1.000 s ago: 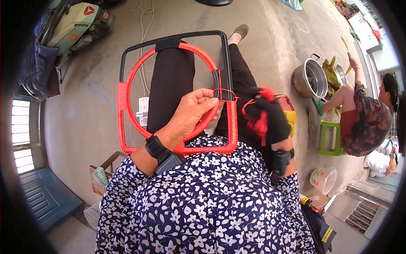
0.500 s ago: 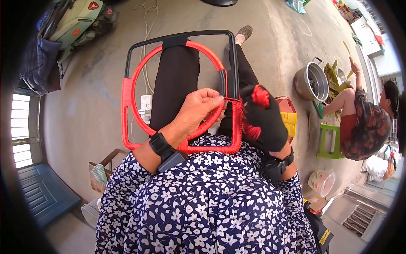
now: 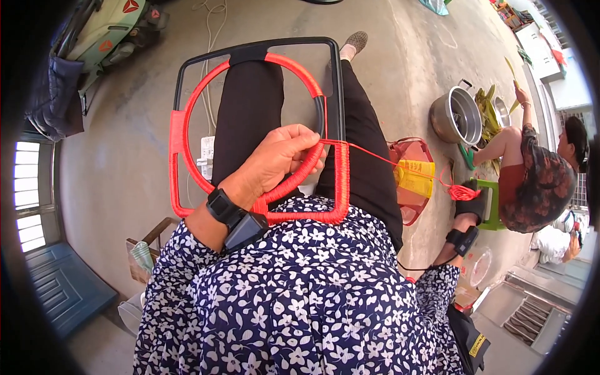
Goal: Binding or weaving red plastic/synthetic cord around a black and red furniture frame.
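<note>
Before us: bare left hand closed on round red-cord-wrapped black ring, black-gloved right hand closed around red cord bundle.

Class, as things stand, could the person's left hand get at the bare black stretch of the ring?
Most likely yes. The left hand is at the ring, just below the bare black stretch in the picture, and nothing seems to cover it; only a red cord runs close beside it.

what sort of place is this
Probably a household space, perhaps a home's front room or covered yard, judging by what looks like a scooter, a large metal pot and a low green stool on the concrete floor.
</note>
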Demonstrator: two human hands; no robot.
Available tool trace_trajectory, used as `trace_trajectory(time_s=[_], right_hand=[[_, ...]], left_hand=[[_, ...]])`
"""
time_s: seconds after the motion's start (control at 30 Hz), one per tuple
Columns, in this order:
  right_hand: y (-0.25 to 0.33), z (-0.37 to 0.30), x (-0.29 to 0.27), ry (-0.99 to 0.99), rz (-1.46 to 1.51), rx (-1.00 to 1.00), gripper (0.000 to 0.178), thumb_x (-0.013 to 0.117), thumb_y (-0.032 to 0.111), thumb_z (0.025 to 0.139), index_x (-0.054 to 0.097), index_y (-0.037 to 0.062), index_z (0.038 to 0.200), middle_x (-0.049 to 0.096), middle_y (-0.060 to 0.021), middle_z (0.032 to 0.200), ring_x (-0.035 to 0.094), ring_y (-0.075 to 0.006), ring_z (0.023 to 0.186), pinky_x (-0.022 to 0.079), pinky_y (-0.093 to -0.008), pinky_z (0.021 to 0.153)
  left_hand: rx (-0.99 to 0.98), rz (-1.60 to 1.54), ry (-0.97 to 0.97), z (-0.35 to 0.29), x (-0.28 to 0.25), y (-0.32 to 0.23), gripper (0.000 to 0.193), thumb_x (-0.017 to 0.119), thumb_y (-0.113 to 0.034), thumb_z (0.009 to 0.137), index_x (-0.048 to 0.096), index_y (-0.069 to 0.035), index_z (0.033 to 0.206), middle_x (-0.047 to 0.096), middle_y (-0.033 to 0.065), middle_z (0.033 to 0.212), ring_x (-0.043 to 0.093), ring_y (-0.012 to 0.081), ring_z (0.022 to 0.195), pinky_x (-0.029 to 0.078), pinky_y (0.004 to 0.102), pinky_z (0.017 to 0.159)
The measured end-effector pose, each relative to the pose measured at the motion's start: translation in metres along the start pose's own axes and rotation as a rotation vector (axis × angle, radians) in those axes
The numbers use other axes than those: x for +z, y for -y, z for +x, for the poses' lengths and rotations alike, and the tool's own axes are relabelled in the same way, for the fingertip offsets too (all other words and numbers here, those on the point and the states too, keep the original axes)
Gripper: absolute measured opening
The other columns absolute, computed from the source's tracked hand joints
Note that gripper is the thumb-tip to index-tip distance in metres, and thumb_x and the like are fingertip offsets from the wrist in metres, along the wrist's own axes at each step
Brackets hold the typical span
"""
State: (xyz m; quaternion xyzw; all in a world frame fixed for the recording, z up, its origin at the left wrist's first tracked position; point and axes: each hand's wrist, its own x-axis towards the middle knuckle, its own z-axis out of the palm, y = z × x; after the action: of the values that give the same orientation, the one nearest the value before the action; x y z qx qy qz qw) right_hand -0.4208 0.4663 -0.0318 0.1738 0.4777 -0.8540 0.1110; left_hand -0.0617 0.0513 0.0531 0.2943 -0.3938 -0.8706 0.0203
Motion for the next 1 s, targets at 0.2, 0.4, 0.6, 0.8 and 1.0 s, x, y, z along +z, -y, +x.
trace_trajectory(time_s=[0.2,0.4,0.6,0.8,1.0], right_hand=[[-0.043,-0.125,0.133,0.931,-0.851,0.138,0.036,0.063,0.014,0.090,0.059,0.0019,0.124,0.067,-0.0091,0.108,0.062,-0.0180,0.100,0.050,-0.0326,0.090],[-0.145,-0.215,0.237,1.428,-0.888,0.174,0.044,0.075,0.011,0.079,0.061,0.0032,0.120,0.066,-0.0113,0.110,0.062,-0.0182,0.100,0.049,-0.0311,0.087],[-0.153,-0.197,0.254,1.139,-0.927,-0.319,0.043,0.075,0.007,0.074,0.063,0.0031,0.115,0.065,-0.0132,0.113,0.060,-0.0261,0.107,0.049,-0.0354,0.091],[-0.153,-0.221,0.269,1.270,-1.005,-0.979,0.041,0.075,0.002,0.069,0.064,0.0031,0.108,0.062,-0.0151,0.118,0.056,-0.0339,0.118,0.047,-0.0398,0.097],[-0.129,-0.231,0.268,1.217,-1.150,-0.918,0.030,0.073,0.008,0.076,0.064,0.0037,0.105,0.065,-0.0157,0.106,0.064,-0.0312,0.098,0.051,-0.0398,0.083]], left_hand=[[0.083,0.032,-0.070,0.012,-0.008,0.010,0.016,0.057,-0.013,0.097,0.060,0.000,0.106,0.067,0.0097,0.099,0.067,0.0165,0.092,0.055,0.0291,0.082],[0.011,0.209,-0.009,0.007,-0.008,0.010,0.020,0.061,-0.013,0.095,0.060,0.001,0.109,0.066,0.0067,0.101,0.065,0.0130,0.090,0.053,0.0249,0.082],[0.466,0.368,-0.251,0.005,0.002,0.009,0.015,0.058,0.002,0.092,0.060,0.002,0.107,0.064,0.0036,0.095,0.062,0.0081,0.084,0.051,0.0228,0.077],[0.800,0.428,-0.227,-0.008,0.013,0.000,0.017,0.060,0.006,0.086,0.060,0.002,0.102,0.064,0.0027,0.092,0.061,0.0070,0.084,0.051,0.0226,0.074],[0.790,0.302,-0.335,-0.011,0.015,-0.001,0.010,0.063,-0.005,0.089,0.061,0.001,0.096,0.063,0.0010,0.083,0.060,0.0062,0.075,0.050,0.0221,0.068]])
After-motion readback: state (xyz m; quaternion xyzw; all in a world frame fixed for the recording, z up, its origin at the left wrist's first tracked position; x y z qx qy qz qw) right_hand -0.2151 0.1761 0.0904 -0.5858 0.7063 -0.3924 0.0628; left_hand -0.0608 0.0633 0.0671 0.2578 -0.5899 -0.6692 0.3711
